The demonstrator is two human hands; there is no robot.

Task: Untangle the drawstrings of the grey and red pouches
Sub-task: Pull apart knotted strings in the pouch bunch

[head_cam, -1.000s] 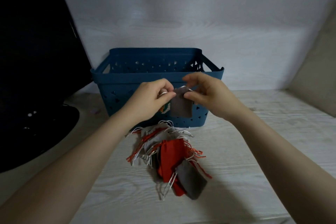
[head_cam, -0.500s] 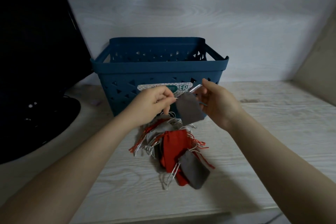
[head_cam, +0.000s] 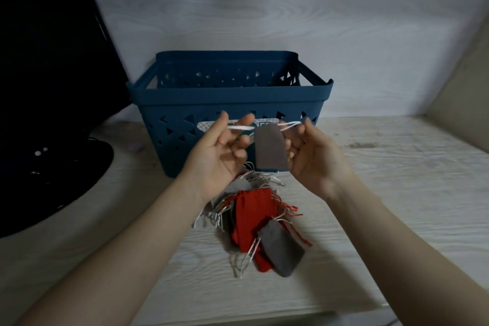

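Grey pouch (head_cam: pixel 270 147), plain flat fabric, hangs upright, long axis vertical, before the blue basket (head_cam: pixel 230 103); left hand (head_cam: pixel 221 152) and right hand (head_cam: pixel 308 152) each pinch its white drawstrings (head_cam: pixel 240 127) sideways.

Looks like a home desk nook: pale wood-grain desktop (head_cam: pixel 397 193), matching wall panel (head_cam: pixel 264 8), blue plastic storage basket (head_cam: pixel 230 103), dark monitor (head_cam: pixel 47 61) at left edge.

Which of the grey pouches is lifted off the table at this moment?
The grey pouch hanging by its white strings between the left hand and right hand; the others lie in the pile.
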